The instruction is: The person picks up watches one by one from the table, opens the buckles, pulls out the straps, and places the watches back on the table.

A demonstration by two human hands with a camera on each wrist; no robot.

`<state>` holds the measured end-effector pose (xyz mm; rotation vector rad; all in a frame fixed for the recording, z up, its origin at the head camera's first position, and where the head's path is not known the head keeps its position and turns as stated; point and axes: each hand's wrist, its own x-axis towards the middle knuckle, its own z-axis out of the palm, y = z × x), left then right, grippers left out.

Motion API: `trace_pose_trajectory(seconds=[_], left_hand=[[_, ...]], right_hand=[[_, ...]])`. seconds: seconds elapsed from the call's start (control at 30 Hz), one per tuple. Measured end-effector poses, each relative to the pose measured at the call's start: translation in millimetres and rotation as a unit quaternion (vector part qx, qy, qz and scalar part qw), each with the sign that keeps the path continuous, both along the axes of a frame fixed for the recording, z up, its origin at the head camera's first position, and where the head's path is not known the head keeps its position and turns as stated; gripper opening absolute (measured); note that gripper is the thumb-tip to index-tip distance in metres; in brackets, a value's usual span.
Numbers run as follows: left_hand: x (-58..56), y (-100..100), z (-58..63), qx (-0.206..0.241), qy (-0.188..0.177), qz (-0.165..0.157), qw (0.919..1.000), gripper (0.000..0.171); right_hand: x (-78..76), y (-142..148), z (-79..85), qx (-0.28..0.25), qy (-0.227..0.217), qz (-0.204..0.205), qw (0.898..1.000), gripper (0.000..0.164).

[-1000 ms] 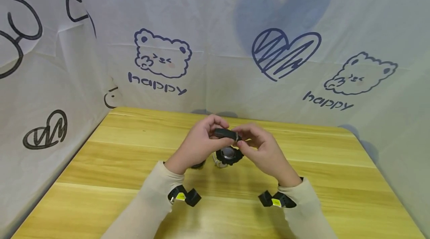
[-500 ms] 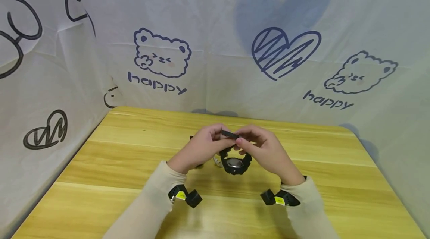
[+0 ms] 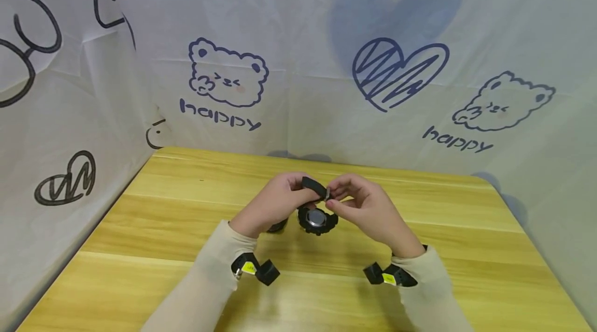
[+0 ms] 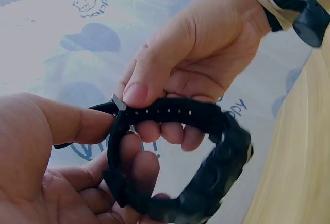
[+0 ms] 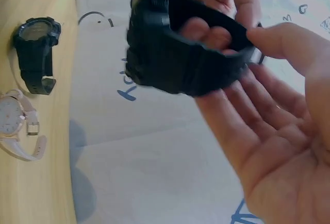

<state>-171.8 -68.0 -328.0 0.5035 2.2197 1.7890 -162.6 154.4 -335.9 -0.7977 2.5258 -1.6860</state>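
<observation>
Above the table, both hands hold a black wristwatch [image 3: 316, 219] with a chunky case, its shiny round back toward the head camera. My left hand [image 3: 277, 200] grips one part of the strap [image 3: 314, 187] between thumb and fingers. The right hand [image 3: 370, 210] pinches the strap beside the metal buckle [image 4: 118, 102]. In the left wrist view the strap forms a closed loop with a row of holes, and its end passes through the buckle. Fingers of the left hand [image 4: 46, 147] reach inside that loop.
On the wooden table [image 3: 154, 218] lies another black watch [image 5: 36, 41], mostly behind the left wrist in the head view. A watch with a pale strap [image 5: 13, 118] is beside it. White printed cloth [image 3: 289, 37] hangs behind the table. Each wrist wears a small black camera [image 3: 267, 272].
The held watch's case swings lower, then comes back up and slightly left. The strap now tilts more, with its flat side showing. The hands stay close together, moving only slightly.
</observation>
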Motion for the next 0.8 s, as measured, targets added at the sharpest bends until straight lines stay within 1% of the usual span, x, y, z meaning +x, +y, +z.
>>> trace_pose_trajectory(seconds=[0.13,0.2,0.3,0.43,0.53,0.7,0.8], left_hand=[[0.6,-0.2,1.0,0.031,-0.004,-0.008,0.9995,0.018],[0.2,0.2,1.0,0.049,-0.003,-0.012,0.9987,0.019],[-0.5,1.4,0.7,0.059,0.0,-0.017,0.9981,0.024],[-0.2,3.1,2.0,0.047,-0.003,-0.011,0.9988,0.028],[0.7,3.4,3.3,0.04,-0.001,-0.003,0.9992,0.028],[1.0,3.6,1.9,0.048,0.023,-0.015,0.9985,0.028],[1.1,4.3,0.6,0.029,0.05,-0.008,0.9983,0.031]], right_hand=[[0.2,-3.8,-3.2,-0.019,0.024,-0.02,0.999,0.024],[0.2,-5.7,-4.1,-0.032,0.021,-0.023,0.999,0.023],[0.3,-7.2,-4.7,-0.043,0.014,-0.02,0.999,0.016],[-0.1,-5.2,-5.0,-0.056,0.017,-0.004,0.998,0.008],[-0.1,-3.5,-4.5,-0.069,0.022,0.006,0.997,0.011],[-0.9,-3.0,-5.3,-0.078,0.041,-0.006,0.996,0.016],[-1.0,-3.0,-5.8,-0.079,0.053,-0.013,0.995,0.017]])
